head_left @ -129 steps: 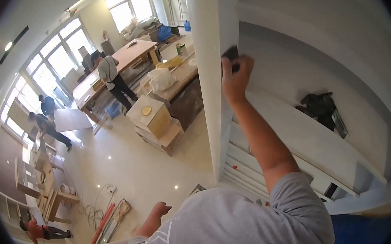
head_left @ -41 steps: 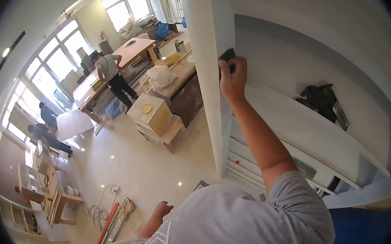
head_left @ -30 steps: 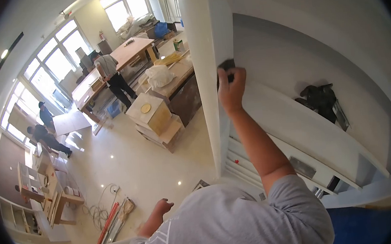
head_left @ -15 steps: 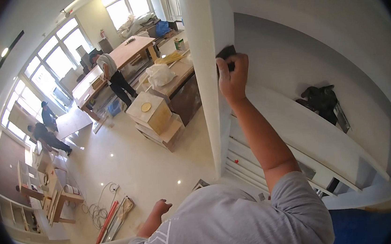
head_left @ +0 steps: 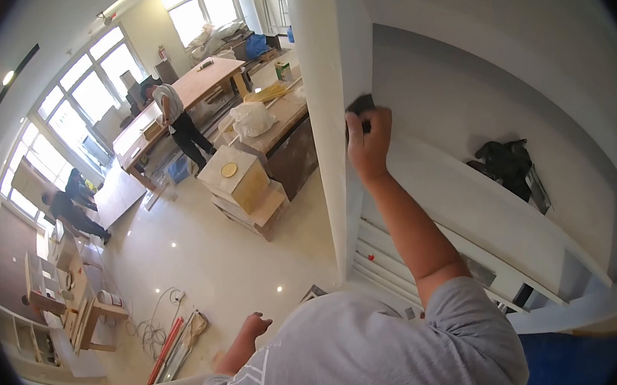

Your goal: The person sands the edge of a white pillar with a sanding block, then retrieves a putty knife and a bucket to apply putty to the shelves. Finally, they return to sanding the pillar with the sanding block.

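My right hand (head_left: 370, 142) is raised and closed round a small dark pad (head_left: 361, 104). The pad lies against the edge of a tall white panel (head_left: 352, 47). Low on the left, my left hand (head_left: 253, 328) hangs in the air over the floor, with some fingers extended and nothing visible in it. To the right of my right arm, a dark cloth or bag (head_left: 506, 166) rests on a pale surface behind a white ledge (head_left: 525, 209).
Wooden box (head_left: 236, 177) and worktables (head_left: 198, 84) stand left of the panel. One person (head_left: 179, 119) is by a table; two more (head_left: 77, 215) bend at a large board (head_left: 117, 196) at far left. Red and grey poles (head_left: 171, 347) and a coiled cable (head_left: 147, 330) lie on the floor.
My right hand and the pad have moved slightly down along the panel edge. At far left, the board has shifted and one person there has bent lower.
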Demonstrator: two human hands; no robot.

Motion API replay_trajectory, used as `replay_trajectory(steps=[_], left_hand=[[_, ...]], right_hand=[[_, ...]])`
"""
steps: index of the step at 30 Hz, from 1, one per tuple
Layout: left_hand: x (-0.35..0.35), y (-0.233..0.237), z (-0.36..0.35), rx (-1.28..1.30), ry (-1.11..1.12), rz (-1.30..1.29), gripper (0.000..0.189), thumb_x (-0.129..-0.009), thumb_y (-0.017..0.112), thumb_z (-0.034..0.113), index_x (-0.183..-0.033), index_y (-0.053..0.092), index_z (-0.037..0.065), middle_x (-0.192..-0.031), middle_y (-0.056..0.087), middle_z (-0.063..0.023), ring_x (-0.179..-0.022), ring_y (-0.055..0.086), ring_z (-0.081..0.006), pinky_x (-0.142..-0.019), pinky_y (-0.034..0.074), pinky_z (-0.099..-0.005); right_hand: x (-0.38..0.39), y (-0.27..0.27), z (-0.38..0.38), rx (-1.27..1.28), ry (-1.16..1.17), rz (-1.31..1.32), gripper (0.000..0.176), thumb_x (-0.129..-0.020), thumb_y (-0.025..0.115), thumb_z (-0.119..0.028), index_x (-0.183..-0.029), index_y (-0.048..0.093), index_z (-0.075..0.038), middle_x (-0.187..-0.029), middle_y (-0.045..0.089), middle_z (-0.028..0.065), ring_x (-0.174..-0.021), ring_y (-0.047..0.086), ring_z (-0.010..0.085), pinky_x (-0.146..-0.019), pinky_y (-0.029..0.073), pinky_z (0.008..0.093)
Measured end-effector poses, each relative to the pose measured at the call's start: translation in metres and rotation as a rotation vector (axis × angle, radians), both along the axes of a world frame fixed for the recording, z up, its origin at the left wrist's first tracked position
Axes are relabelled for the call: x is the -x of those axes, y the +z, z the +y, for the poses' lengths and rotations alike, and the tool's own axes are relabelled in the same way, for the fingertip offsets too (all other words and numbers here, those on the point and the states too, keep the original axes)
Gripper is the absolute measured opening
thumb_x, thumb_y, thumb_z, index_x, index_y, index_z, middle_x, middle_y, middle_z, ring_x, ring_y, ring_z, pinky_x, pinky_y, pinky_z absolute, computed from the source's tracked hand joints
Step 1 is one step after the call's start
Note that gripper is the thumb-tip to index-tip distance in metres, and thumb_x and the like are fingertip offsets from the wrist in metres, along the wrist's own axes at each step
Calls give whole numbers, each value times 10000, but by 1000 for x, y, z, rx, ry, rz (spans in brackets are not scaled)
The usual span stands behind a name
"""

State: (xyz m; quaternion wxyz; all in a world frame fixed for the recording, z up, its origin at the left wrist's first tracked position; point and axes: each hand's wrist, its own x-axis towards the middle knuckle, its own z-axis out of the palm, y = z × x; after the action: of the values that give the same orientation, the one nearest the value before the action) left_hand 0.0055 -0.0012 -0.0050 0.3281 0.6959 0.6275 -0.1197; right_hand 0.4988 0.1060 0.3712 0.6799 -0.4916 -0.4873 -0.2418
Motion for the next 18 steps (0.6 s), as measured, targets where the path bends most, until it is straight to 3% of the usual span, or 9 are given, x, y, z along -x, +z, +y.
replay_trajectory(steps=[5, 11, 18], left_hand=[[6, 2, -2, 47, 27, 8, 657, -806, 710, 449, -1265, 598, -8, -1255, 619, -222, -1171, 586, -370, -990, 480, -411], [6, 0, 0, 15, 11, -10, 650, -805, 711, 441, -1259, 601, -11, -1238, 624, -237, -1163, 592, -369, -991, 480, -406], [16, -13, -2, 58, -31, -7, 652, -798, 720, 439, -1255, 602, -11, -1222, 633, -235, -1158, 595, -369, -981, 485, -408]], right_hand=[[1, 19, -4, -26, 6, 37, 247, -834, 744, -156, -852, 535, -27, -850, 517, 138, -871, 508, 343, -761, 435, 443], [8, -22, -5, -8, -27, 15, 196, -860, 717, -134, -916, 561, -28, -898, 535, 132, -877, 508, 323, -793, 429, 416], [8, -17, 3, -56, -52, 18, 174, -832, 744, -116, -914, 603, -55, -901, 544, 119, -864, 520, 314, -742, 447, 414]])
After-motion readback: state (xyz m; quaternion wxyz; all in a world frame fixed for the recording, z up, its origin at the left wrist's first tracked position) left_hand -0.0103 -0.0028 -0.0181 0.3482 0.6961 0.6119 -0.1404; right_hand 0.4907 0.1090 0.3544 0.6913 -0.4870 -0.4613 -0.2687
